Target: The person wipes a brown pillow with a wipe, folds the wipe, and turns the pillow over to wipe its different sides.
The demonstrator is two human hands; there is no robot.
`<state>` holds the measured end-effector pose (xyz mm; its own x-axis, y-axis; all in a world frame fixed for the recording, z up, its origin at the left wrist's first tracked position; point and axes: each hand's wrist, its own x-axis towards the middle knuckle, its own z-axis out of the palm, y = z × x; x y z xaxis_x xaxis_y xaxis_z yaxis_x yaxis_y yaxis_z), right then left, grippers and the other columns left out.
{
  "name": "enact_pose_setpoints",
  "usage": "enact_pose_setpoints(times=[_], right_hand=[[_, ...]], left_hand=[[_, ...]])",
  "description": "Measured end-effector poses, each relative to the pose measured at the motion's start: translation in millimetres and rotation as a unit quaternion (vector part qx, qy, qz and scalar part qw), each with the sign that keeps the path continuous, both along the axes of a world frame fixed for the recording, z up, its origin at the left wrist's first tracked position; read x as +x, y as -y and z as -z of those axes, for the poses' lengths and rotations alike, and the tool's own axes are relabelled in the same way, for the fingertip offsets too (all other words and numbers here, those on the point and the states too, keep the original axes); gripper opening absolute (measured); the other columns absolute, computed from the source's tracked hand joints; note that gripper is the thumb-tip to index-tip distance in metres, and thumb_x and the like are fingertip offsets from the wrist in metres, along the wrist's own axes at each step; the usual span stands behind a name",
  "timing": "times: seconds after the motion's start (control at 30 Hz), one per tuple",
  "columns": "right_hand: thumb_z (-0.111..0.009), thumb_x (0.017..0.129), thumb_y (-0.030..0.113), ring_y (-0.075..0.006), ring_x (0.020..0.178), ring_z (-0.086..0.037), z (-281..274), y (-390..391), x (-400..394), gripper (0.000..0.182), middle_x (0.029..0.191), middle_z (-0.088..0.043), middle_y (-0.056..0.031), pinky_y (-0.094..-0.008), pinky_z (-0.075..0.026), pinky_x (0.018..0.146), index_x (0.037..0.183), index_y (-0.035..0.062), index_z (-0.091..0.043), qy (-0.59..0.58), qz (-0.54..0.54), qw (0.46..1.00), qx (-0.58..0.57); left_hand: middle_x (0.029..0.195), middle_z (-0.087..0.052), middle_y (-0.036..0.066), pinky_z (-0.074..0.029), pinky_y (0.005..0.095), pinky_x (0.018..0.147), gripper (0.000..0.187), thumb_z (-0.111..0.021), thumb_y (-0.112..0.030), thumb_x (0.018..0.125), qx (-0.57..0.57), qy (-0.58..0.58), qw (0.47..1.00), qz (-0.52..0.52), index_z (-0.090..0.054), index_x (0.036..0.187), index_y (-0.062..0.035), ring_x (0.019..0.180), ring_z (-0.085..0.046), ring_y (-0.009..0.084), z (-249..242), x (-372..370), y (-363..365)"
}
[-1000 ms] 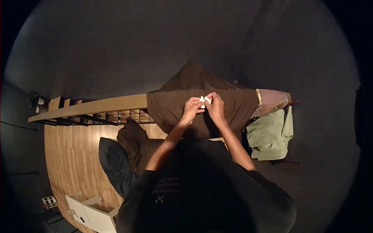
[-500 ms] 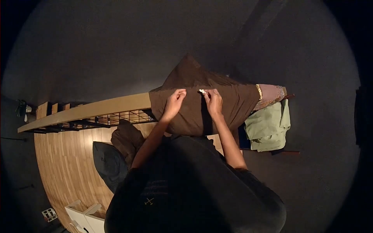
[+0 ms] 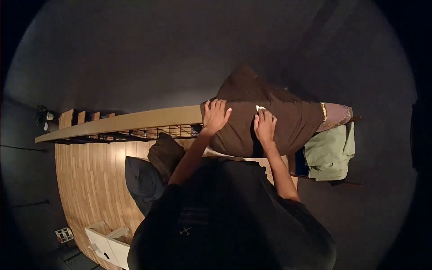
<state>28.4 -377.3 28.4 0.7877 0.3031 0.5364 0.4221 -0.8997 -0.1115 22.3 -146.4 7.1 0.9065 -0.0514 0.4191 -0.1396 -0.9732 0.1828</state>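
Dark brown cloth [image 3: 288, 121] is draped over the right part of a long narrow tan-topped stand, with a pointed fold rising at its far side. My left hand [image 3: 217, 115] lies on the cloth near its left edge, fingers spread and palm down. My right hand [image 3: 265, 127] rests on the middle of the cloth with its fingers bent together. At its fingertips is a small white piece [image 3: 259, 108], partly covered by the fingers; its kind is too small to make out.
The tan top [image 3: 157, 114] runs left above a black wire grid [image 3: 168, 131]. Light green cloth [image 3: 330, 153] and a mauve patterned cloth [image 3: 336, 115] lie at right. A brown heap [image 3: 166, 155] and a dark bundle [image 3: 143, 180] lie on the wooden floor [image 3: 90, 180], near white furniture [image 3: 110, 247].
My left hand has gone from pinched fingers to spread flat on the cloth. My right hand has lowered onto the cloth with the white piece. The whole view has shifted, scene moving right.
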Motion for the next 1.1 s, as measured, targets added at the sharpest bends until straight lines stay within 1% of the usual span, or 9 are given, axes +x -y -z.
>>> enact_pose_setpoints(times=[0.1, 0.2, 0.27, 0.43, 0.7, 0.8, 0.87, 0.93, 1.1], right_hand=[[-0.061, 0.088, 0.015, -0.0275, 0.107, -0.055, 8.8, -3.6, -13.9, 0.04, 0.12, -0.058, -0.0106, -0.0378, -0.041, 0.094, 0.126, 0.0028, -0.059, -0.045, -0.145, 0.988, -0.017], [-0.062, 0.087, 0.014, -0.0279, 0.105, -0.055, 3.1, 22.1, 6.7, 0.041, 0.12, -0.058, -0.0109, -0.0393, -0.042, 0.094, 0.126, 0.0038, -0.059, -0.071, -0.15, 0.984, -0.071], [-0.061, 0.086, 0.011, -0.0281, 0.102, -0.055, 2.0, 29.2, 19.4, 0.04, 0.117, -0.058, -0.0114, -0.0395, -0.043, 0.093, 0.126, 0.005, -0.06, -0.054, -0.018, 0.998, -0.018], [-0.061, 0.084, 0.006, -0.0303, 0.103, -0.057, 12.2, 22.6, 6.8, 0.038, 0.118, -0.06, -0.0116, -0.0383, -0.043, 0.092, 0.122, 0.004, -0.062, -0.03, -0.189, 0.98, -0.061], [-0.059, 0.086, 0.006, -0.0283, 0.097, -0.058, 17.9, 19.6, -4.2, 0.023, 0.104, -0.062, -0.0103, -0.0391, -0.043, 0.086, 0.106, 0.0058, -0.068, -0.089, -0.154, 0.984, -0.03], [-0.059, 0.086, 0.009, -0.0296, 0.088, -0.062, 26.4, 17.2, -64.1, 0.02, 0.097, -0.065, -0.0102, -0.0406, -0.046, 0.08, 0.103, 0.0088, -0.07, -0.207, -0.431, 0.867, -0.138], [-0.059, 0.087, 0.009, -0.0311, 0.083, -0.063, 24.0, 21.8, -114.6, 0.019, 0.095, -0.066, -0.0108, -0.0417, -0.047, 0.078, 0.102, 0.0094, -0.07, -0.173, -0.455, 0.863, -0.137], [-0.055, 0.09, 0.007, -0.0299, 0.074, -0.062, 19.8, 36.9, -150.9, 0.017, 0.091, -0.066, -0.0102, -0.0403, -0.049, 0.07, 0.101, 0.0078, -0.068, -0.355, -0.362, 0.859, 0.069], [-0.05, 0.091, 0.004, -0.0249, 0.069, -0.06, 77.1, 102.9, -201.5, 0.018, 0.084, -0.065, -0.0087, -0.0363, -0.05, 0.067, 0.098, 0.0054, -0.066, -0.481, -0.256, 0.82, 0.176]], left_hand=[[0.124, -0.061, 0.01, -0.028, 0.0502, 0.11, 0.049, -0.046, -0.041, 0.099, -0.018, 0.027, 0.999, 0.0, -0.057, 0.127, -0.0035, 0.121, -0.051, 0.027, 3.4, 0.0, -0.3], [0.132, -0.058, 0.011, -0.025, 0.0514, 0.112, 0.052, -0.044, -0.042, 0.099, -0.025, -0.028, 0.999, -0.015, -0.054, 0.133, -0.0038, 0.129, -0.046, 0.027, 3.0, 1.7, -0.9], [0.15, -0.044, 0.013, -0.018, 0.0544, 0.117, 0.059, -0.04, -0.044, 0.101, -0.033, -0.108, 0.994, -0.002, -0.045, 0.144, -0.0039, 0.144, -0.032, 0.0279, 6.5, 0.2, -2.0], [0.163, -0.022, 0.012, -0.01, 0.057, 0.12, 0.064, -0.034, -0.045, 0.103, 0.003, -0.108, 0.993, -0.037, -0.032, 0.152, -0.004, 0.152, -0.015, 0.0276, 2.1, -32.4, 4.5], [0.166, -0.012, 0.013, -0.009, 0.0582, 0.12, 0.07, -0.031, -0.047, 0.104, -0.073, -0.102, 0.991, -0.051, -0.018, 0.157, -0.0033, 0.153, -0.009, 0.0313, 49.1, -161.8, 18.9], [0.165, -0.012, 0.018, -0.013, 0.0534, 0.12, 0.074, -0.031, -0.05, 0.104, -0.254, -0.272, 0.918, -0.14, -0.017, 0.156, -0.0003, 0.152, -0.011, 0.0348, 69.9, -238.6, 31.1], [0.158, -0.027, 0.026, -0.028, 0.0493, 0.115, 0.073, -0.035, -0.051, 0.103, -0.306, -0.289, 0.889, -0.183, -0.025, 0.152, 0.0023, 0.145, -0.028, 0.0406, 151.9, -297.2, 29.2], [0.154, -0.032, 0.028, -0.034, 0.0481, 0.112, 0.073, -0.037, -0.051, 0.103, -0.417, -0.239, 0.86, -0.171, -0.027, 0.151, 0.0039, 0.142, -0.035, 0.0422, 238.1, -346.3, 39.1], [0.126, -0.063, 0.013, -0.045, 0.0433, 0.095, 0.047, -0.038, -0.033, 0.106, -0.534, -0.216, 0.808, -0.119, -0.046, 0.145, -0.0076, 0.117, -0.057, 0.0333, 351.0, -581.8, 51.0]])
